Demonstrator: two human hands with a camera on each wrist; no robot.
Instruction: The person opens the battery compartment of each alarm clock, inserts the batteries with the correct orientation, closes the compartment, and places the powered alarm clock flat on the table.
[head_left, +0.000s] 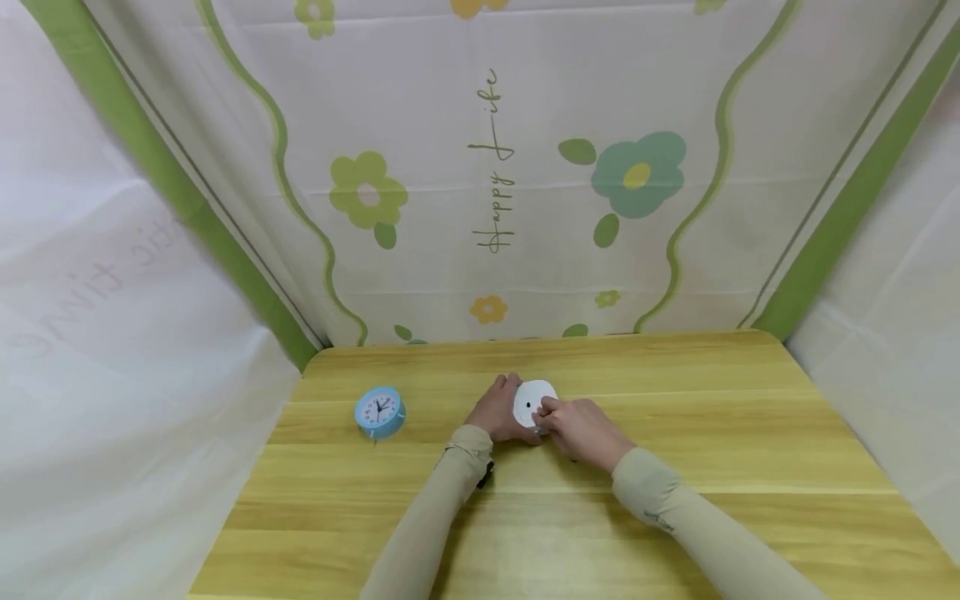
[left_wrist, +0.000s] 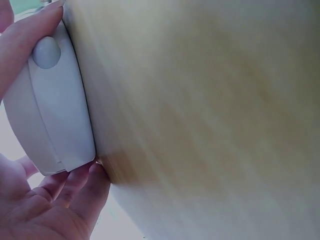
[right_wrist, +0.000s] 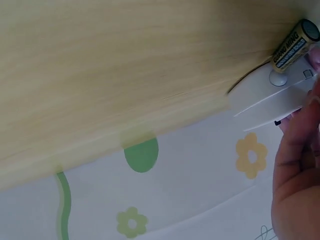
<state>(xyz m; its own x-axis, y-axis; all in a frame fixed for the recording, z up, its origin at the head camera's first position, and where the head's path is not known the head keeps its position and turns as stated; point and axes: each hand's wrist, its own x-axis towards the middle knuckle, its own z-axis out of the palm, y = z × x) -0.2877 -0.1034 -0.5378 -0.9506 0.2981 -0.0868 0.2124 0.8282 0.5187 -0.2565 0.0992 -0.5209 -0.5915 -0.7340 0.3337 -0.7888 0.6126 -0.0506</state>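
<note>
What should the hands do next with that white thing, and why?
Maybe the right hand should gently feel for an opening on the white gadget: that hand is at its upper face, the left hand holds it, and a battery nearby might go inside.

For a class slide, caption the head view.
Left hand holds a white device, right hand at its edge, blue clock nearby.

One left hand (head_left: 498,412) and one right hand (head_left: 590,432), two sleeves (head_left: 427,525), one white rounded device (head_left: 529,392), one battery (right_wrist: 294,49), one blue clock (head_left: 377,408) and one wooden table (head_left: 750,442) can be counted across the three views.
</note>
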